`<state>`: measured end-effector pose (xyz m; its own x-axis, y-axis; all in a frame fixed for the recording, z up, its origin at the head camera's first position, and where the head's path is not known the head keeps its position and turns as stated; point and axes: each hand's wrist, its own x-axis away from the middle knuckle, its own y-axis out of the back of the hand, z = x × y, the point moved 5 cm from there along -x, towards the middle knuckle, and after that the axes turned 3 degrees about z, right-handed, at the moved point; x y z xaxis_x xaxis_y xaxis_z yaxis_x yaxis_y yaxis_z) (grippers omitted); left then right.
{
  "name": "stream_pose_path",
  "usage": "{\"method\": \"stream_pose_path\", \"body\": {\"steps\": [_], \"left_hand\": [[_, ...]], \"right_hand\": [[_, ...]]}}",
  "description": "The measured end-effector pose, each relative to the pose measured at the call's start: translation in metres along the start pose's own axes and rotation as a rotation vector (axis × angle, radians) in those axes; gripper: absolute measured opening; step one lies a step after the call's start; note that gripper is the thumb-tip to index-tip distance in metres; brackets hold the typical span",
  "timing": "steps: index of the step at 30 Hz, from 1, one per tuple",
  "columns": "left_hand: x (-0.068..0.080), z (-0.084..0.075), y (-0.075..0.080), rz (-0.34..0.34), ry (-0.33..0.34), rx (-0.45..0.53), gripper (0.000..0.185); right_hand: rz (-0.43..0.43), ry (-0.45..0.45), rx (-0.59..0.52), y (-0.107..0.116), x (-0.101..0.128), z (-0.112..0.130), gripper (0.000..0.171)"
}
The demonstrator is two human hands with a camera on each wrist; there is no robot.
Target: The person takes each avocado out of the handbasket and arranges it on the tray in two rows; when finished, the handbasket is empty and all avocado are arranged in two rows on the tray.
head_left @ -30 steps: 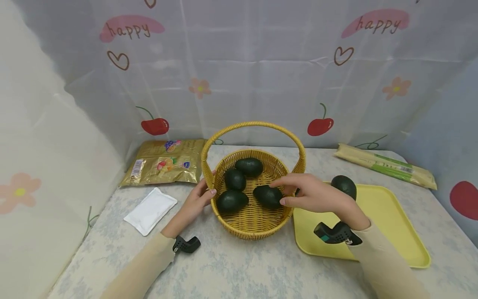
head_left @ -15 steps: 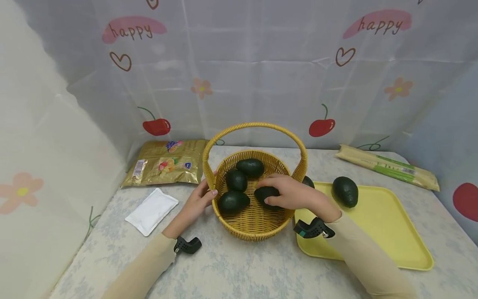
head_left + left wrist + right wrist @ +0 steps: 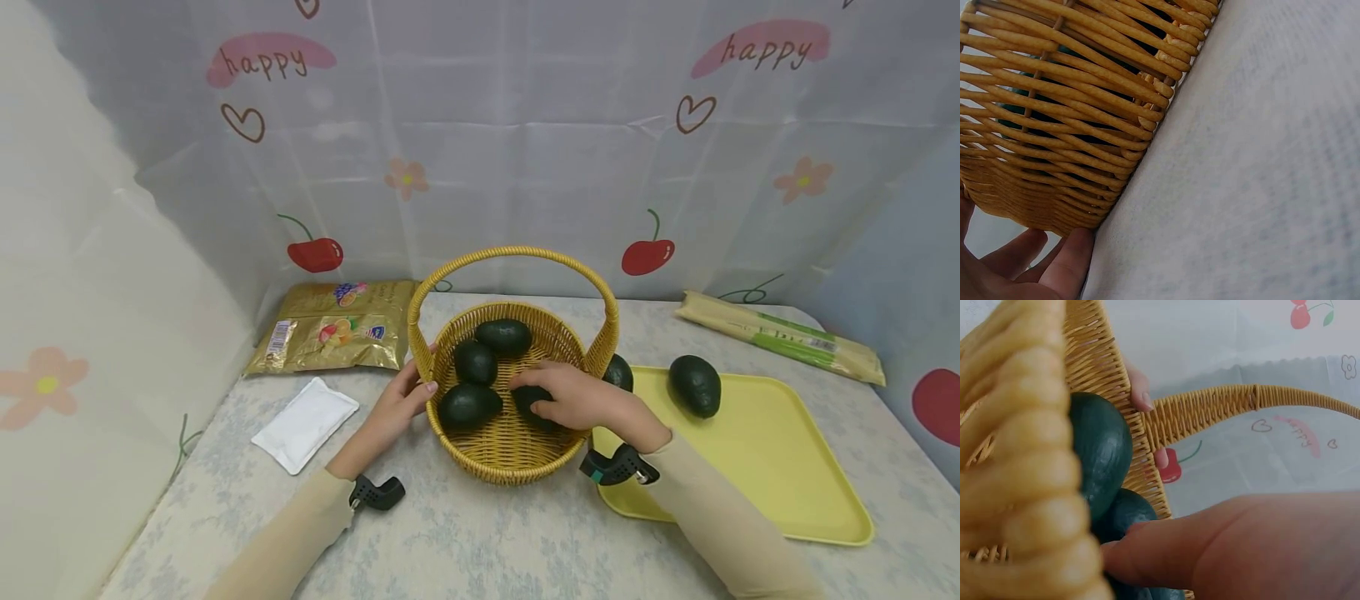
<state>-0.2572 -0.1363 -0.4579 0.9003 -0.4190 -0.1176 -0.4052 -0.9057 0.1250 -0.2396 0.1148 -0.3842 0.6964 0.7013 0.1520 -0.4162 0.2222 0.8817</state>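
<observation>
**Right hand on an avocado in the basket, left hand bracing the rim**

The right hand point(image 3: 573, 398) is down inside the wicker basket point(image 3: 510, 462), fingers curled over a dark green avocado point(image 3: 531, 402) on the basket floor, right of centre. The right wrist view shows its fingers against dark fruit by the woven wall. The left hand point(image 3: 397, 400) sits on the basket's outer left side, fingers relaxed and pressed against the weave, thumb at the rim; the left wrist view shows fingertips touching the base of the wall.

Count the avocados: six. Four in the basket, namely the gripped one, a front-left avocado point(image 3: 468, 406), a middle avocado point(image 3: 475, 362) and a back avocado point(image 3: 503, 336). Two more lie outside: one point(image 3: 619, 372) at the yellow tray's near-left corner, just beside the basket, and one point(image 3: 694, 385) further right on the tray point(image 3: 780, 450).

One basket, one tray, all on the table point(image 3: 465, 542). Left of the basket lie one gold snack bag point(image 3: 333, 327) and one white packet point(image 3: 304, 423). Far right at the back, one long wrapped pack point(image 3: 780, 336).
</observation>
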Motion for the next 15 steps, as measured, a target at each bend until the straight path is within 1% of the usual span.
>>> {"method": "stream_pose_path", "body": {"steps": [5, 12, 15], "left_hand": [[-0.0002, 0.0002, 0.0005, -0.003, -0.004, 0.0, 0.063], [-0.0006, 0.0032, 0.0012, -0.008, -0.008, -0.045, 0.063], [-0.0008, 0.0041, 0.0015, -0.014, -0.004, -0.048, 0.063]], "right_hand": [[0.018, -0.009, -0.03, -0.0021, -0.0001, 0.001, 0.043], [0.029, 0.019, -0.034, -0.0044, 0.0029, 0.0038, 0.046], [0.032, 0.026, -0.037, -0.0046, 0.0046, 0.0043, 0.047]]}}
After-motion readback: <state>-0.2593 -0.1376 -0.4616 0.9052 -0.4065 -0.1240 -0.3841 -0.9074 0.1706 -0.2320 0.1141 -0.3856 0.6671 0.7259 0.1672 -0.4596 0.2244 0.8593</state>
